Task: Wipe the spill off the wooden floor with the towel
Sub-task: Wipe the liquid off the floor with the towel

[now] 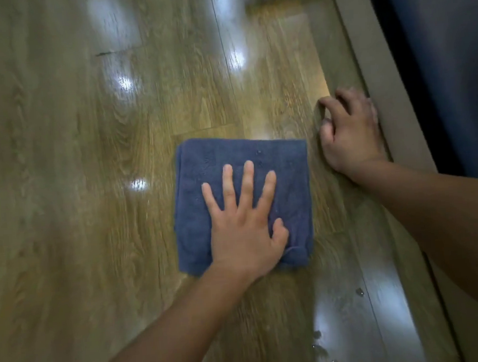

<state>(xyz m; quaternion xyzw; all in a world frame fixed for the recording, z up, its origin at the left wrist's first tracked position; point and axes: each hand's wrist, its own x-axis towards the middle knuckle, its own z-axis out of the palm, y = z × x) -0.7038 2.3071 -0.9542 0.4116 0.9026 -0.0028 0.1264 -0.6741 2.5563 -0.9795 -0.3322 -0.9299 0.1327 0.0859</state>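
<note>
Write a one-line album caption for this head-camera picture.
Left hand pressed flat on a folded blue towel on the wooden floor; right hand braced beside it.

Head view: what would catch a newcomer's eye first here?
A folded blue towel lies flat mid-frame on the glossy wooden floor, with the left hand pressed on it, fingers spread. The right hand braces, fingers curled, at the right against a wooden ledge. A few droplets glint on the floor at lower right.
</note>
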